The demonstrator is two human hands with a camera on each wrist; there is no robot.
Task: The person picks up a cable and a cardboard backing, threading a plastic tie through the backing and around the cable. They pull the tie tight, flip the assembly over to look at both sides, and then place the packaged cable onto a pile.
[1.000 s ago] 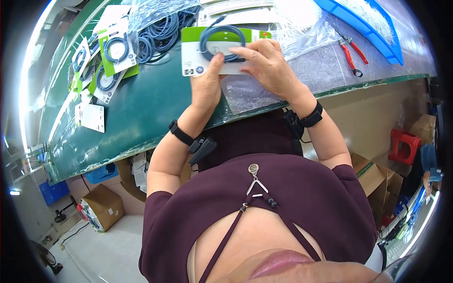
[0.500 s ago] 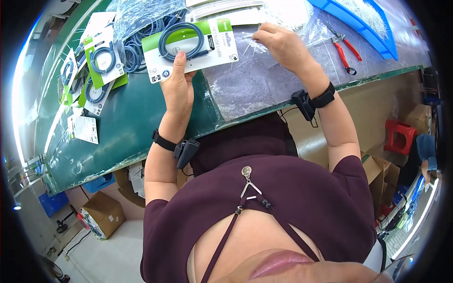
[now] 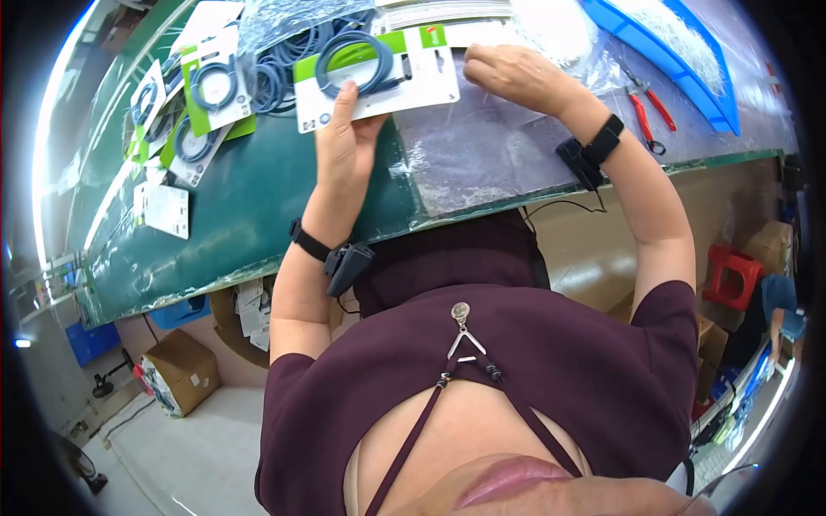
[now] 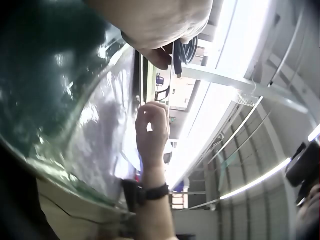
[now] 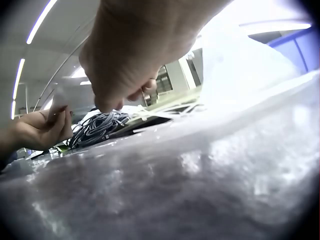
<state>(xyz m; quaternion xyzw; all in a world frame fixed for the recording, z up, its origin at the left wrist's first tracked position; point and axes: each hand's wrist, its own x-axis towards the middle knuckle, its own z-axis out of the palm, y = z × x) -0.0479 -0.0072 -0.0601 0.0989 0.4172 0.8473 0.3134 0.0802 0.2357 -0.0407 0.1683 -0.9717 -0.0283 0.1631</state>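
Observation:
My left hand (image 3: 347,142) holds a white and green card (image 3: 370,105) over the bench, thumb on its front and the other fingers behind it. A coiled blue-grey cable (image 3: 323,76) lies against the card's face, its dark plug toward the right end. In the left wrist view the card shows edge-on beneath the left hand (image 4: 167,22). Just beyond the card's right end, my right hand (image 3: 516,77) has its fingers curled, palm down. Thumb and forefinger come together in a ring in the left wrist view; I cannot tell whether something thin is pinched there.
Several carded cables (image 3: 215,86) and a heap of loose coiled cables (image 3: 274,77) lie to the left. Behind are stacked cards (image 3: 443,12) and clear plastic. Red-handled pliers (image 3: 641,110) and a blue tray (image 3: 718,107) with thin white strips sit right.
The right hand has left the card's front, where it was at the cable coil, and moved right. The left hand keeps hold of the card, which now shows its right end uncovered.

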